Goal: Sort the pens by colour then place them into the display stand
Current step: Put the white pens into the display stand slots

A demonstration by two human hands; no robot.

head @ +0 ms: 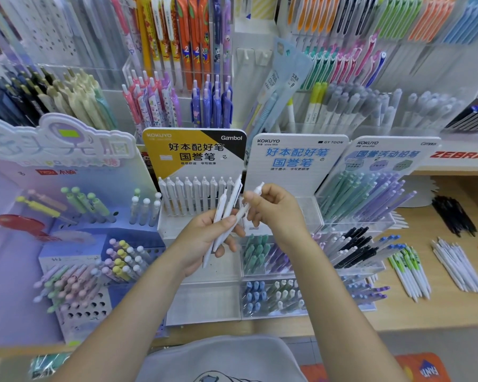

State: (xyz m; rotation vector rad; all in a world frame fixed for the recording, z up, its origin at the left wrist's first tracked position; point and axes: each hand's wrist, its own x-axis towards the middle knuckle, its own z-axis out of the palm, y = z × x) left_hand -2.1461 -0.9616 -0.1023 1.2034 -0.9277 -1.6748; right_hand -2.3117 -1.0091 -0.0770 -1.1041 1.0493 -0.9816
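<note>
Far out at nine o'clock stands the purple stand (75,271), pastel pens poking up from its holes. Moving in, the left hand (204,238) sits just left of centre, fingers and thumb curled round a small bunch of white pens (226,213), their tops fanning up toward twelve o'clock. Right behind them, at twelve o'clock from that hand, the yellow-and-black display stand (193,150) carries a neat upright row of white pens (196,197) in its top tier. Next across, the right hand (276,210), nearly touching the left one, pinches a single white pen (255,193) between thumb and fingers, its clicker end pointing to one o'clock and its lower end running down to the bunch. At three o'clock from the hands, the clear stand (364,205) holds green and purple pens tilted back. Further right on the wooden counter (439,310), loose white pens (458,268) lie in a row, with a heap of black pens (453,216) above them at two o'clock.
</note>
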